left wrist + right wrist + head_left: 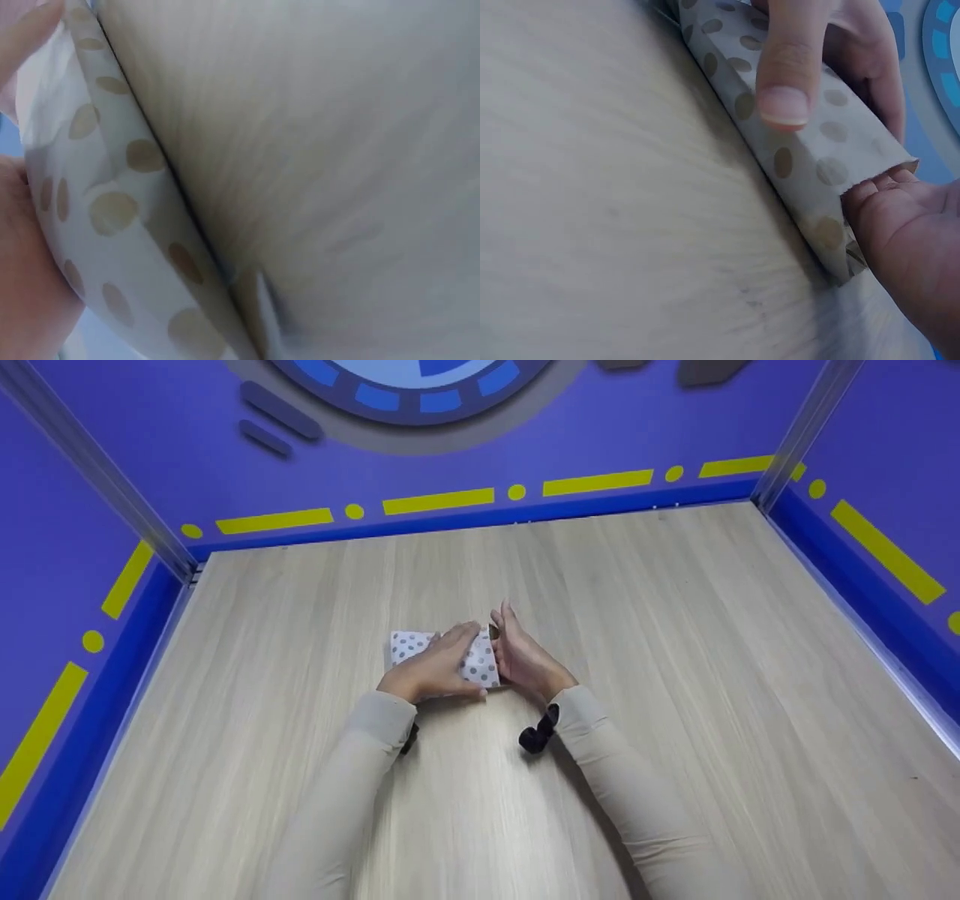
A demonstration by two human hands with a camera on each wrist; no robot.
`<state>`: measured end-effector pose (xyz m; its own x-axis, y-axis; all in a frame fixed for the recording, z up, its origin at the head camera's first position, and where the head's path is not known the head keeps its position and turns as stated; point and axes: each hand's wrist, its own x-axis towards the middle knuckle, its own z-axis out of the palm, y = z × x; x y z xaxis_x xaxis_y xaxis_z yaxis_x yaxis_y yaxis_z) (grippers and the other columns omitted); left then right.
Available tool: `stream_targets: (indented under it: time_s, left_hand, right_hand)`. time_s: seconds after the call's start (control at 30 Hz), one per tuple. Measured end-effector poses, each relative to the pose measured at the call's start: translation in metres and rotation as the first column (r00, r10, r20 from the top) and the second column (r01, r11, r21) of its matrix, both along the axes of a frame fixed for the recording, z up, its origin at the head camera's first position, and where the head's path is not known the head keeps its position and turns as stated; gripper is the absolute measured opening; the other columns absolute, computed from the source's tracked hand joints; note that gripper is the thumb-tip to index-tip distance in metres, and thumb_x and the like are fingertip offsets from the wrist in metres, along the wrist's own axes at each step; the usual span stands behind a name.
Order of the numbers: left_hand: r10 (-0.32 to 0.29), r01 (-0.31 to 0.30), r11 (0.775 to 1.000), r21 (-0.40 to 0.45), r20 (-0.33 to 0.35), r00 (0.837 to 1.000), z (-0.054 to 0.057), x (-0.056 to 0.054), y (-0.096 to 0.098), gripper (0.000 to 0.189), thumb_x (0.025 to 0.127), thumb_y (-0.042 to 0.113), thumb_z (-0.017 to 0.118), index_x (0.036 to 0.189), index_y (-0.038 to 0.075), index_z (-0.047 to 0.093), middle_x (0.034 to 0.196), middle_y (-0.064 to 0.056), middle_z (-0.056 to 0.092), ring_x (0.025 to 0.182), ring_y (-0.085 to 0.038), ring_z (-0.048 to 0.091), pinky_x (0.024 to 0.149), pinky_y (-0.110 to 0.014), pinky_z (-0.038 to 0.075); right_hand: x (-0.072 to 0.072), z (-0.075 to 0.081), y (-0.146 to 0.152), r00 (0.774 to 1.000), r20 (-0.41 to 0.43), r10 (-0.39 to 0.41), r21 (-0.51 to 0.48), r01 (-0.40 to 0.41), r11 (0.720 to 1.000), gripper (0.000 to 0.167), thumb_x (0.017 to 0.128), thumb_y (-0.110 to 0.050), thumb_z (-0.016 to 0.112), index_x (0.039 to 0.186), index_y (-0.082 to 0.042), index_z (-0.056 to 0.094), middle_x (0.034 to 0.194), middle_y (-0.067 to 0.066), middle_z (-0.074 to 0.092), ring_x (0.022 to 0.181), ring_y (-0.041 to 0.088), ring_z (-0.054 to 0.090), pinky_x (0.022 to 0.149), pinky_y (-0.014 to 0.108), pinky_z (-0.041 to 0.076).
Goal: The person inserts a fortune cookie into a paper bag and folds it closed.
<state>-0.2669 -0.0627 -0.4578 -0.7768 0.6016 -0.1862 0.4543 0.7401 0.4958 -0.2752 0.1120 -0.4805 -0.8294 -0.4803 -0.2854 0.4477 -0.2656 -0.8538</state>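
A white paper bag [481, 664] with grey-brown polka dots lies on its side on the table, its mouth facing right. My left hand [444, 661] holds it from above, thumb along the near side and fingers across the top. In the right wrist view, that thumb rests over the dotted paper [832, 131]. At the open end is my right hand [526, 657], some fingers tucked into the mouth and hidden by the paper [829, 232]. A creased, folded side of the bag [112, 210] fills the left part of the left wrist view.
Light wood-grain table [675, 660] surrounds the bag. Blue-purple panels with yellow dashes [439, 501] stand along its back and sides. A black wrist strap piece [534, 739] hangs below the right sleeve, close over the table.
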Motion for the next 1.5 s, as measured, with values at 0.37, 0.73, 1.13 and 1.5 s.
stream_targets:
  time_s: [0.37, 0.73, 1.13, 1.5]
  left_hand:
    - [0.073, -0.075, 0.993, -0.091, -0.031, 0.997, 0.002, 0.002, -0.015, 0.11, 0.066, 0.066, 0.075, 0.153, 0.039, 0.014, 0.163, 0.0, 0.009, 0.149, -0.033, 0.005, 0.11, -0.07, -0.004]
    - [0.103, -0.099, 0.99, -0.102, 0.025, 0.994, 0.002, 0.001, -0.027, 0.118, 0.063, 0.065, 0.078, 0.153, 0.041, 0.005, 0.162, -0.006, 0.012, 0.149, -0.034, 0.004, 0.112, -0.066, -0.006]
    - [0.083, -0.082, 0.994, -0.067, 0.019, 0.996, -0.005, 0.002, -0.027, 0.12, 0.061, 0.067, 0.078, 0.153, 0.043, 0.005, 0.16, -0.008, 0.019, 0.148, -0.036, 0.011, 0.112, -0.066, -0.003]
    - [0.09, -0.09, 0.993, -0.08, 0.007, 0.996, -0.003, 0.008, -0.022, 0.125, 0.059, 0.067, 0.079, 0.153, 0.042, 0.0, 0.162, -0.004, 0.015, 0.147, -0.039, 0.01, 0.112, -0.068, -0.001]
  right_hand:
    - [0.001, 0.001, 0.007, 0.999, -0.008, 0.031, 0.041, -0.03, 0.999, 0.074, 0.096, -0.063, 0.01, 0.153, -0.022, -0.017, 0.153, 0.032, 0.021, 0.138, 0.04, 0.035, 0.11, 0.047, 0.036]
    - [0.002, 0.006, 0.02, 0.999, -0.026, -0.019, 0.07, 0.021, 0.997, 0.074, 0.099, -0.06, 0.016, 0.154, -0.019, -0.009, 0.146, 0.036, 0.032, 0.129, 0.045, 0.045, 0.103, 0.045, 0.044]
    - [0.005, 0.01, 0.021, 1.0, 0.007, -0.014, 0.043, 0.014, 0.999, 0.071, 0.098, -0.061, 0.014, 0.154, -0.024, -0.008, 0.147, 0.035, 0.03, 0.131, 0.045, 0.043, 0.105, 0.046, 0.043]
    - [0.005, 0.011, 0.008, 0.998, 0.06, 0.029, -0.051, -0.025, 0.998, 0.082, 0.09, -0.074, 0.007, 0.152, -0.027, -0.019, 0.149, 0.035, 0.026, 0.136, 0.046, 0.036, 0.11, 0.052, 0.034]
